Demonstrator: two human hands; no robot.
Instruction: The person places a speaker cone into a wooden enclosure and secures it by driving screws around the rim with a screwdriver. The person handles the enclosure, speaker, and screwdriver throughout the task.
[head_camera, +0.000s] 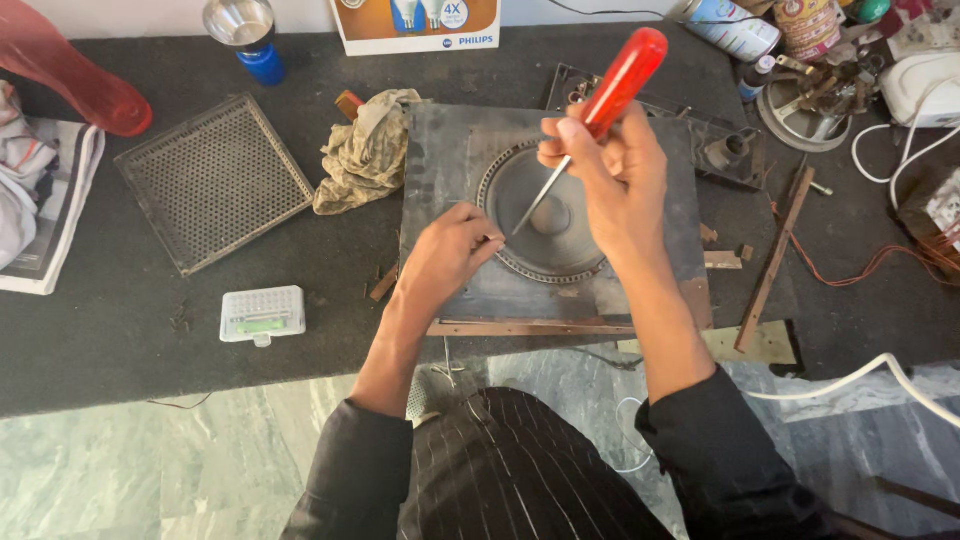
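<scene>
right hand (612, 165) raised, fist closed around red-handled metal screwdriver (598, 108), blade slanted down-left toward round grey speaker cone (548, 215) in square dark board (450, 150). left hand (450, 250) pinched at cone's left rim; anything pinched too small to make out.

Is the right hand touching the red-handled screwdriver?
Touching. The head view shows the right hand wrapped around the red-handled screwdriver, fingers closed over the lower end of its handle.

Bright even daylight, soft faint shadows, sharp centre, slight wide-angle stretch at edges, no glare
</scene>
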